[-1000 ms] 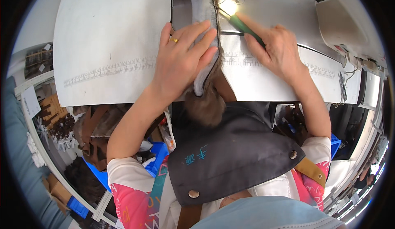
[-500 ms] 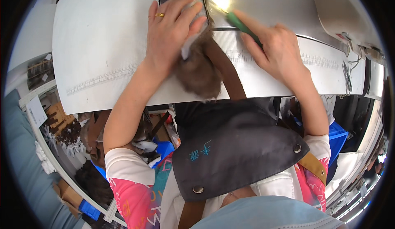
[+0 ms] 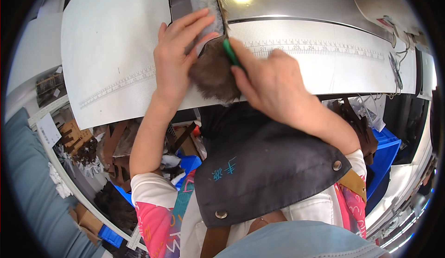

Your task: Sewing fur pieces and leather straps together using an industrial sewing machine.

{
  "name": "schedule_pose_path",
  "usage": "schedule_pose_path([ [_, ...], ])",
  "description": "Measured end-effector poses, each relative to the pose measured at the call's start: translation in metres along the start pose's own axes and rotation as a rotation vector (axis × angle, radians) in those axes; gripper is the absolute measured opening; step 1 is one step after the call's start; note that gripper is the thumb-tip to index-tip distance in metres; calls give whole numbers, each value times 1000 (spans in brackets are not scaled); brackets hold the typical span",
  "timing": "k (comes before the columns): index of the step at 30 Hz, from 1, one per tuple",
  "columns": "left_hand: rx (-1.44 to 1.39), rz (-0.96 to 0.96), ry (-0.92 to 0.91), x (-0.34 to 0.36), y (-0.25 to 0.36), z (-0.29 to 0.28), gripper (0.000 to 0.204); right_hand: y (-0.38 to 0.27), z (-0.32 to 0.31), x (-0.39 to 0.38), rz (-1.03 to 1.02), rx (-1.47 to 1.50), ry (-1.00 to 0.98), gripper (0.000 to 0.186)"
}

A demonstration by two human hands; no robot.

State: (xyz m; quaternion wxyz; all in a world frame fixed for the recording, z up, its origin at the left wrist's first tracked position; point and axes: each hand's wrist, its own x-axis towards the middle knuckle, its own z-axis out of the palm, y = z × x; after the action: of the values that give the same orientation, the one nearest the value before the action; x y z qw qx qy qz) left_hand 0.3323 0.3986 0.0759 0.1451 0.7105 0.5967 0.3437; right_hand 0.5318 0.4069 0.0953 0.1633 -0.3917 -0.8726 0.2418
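Note:
My left hand [image 3: 178,51] lies on a pale grey padded strip [image 3: 199,0] edged with brown fur, its fingers stretched apart over the strip. The strip runs up to the top edge of the view; its lower end carries a thick tuft of brown fur [image 3: 208,72] on the white worktable [image 3: 111,40]. My right hand [image 3: 266,79] is closed on a green-handled tool [image 3: 231,54], held beside the strip at the top of the tuft. The tool's tip is hidden or blurred against the fur.
A steel machine plate [image 3: 296,0] and beige machine body [image 3: 375,3] occupy the upper right. Scissors [image 3: 395,70] lie at the table's right. Below are blue bins [image 3: 384,146] and brown scraps [image 3: 116,156]; a cardboard box [image 3: 88,216] stands at lower left.
My right hand has moved down-left with the green tool, away from the lamp-lit area to the fur. The strip and my left hand have shifted leftward; the brown strap is now hidden.

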Motion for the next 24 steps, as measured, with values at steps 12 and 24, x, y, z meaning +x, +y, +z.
schedule_pose_path([
  [12,-79,3,-77,-4,-5,-4,42,29,-33,-22,-94,65,-2,34],
  [24,-230,11,-64,-5,-8,-1,36,59,-55,4,-225,213,-273,29],
])
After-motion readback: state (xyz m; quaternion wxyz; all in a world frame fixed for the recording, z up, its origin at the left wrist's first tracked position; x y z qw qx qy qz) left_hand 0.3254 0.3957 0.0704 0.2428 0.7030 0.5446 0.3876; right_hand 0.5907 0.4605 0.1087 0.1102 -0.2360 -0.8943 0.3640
